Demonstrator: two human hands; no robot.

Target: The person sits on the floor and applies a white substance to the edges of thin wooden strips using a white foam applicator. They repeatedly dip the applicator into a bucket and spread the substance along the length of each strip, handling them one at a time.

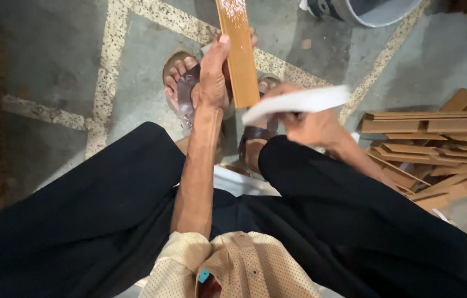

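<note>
Gripping a wooden strip point(238, 55) cut off above, left hand point(213, 77).

Dim, soft overhead light; glare on the wooden strip point(238, 52), motion blur on the white sheet point(300, 102).

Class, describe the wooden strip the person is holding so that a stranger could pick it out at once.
Start at the person's sandalled feet on the grey floor. Just above them the left hand grips one orange-brown wooden strip. Unlike the stacked strips lying at right, it is held up alone.
</note>
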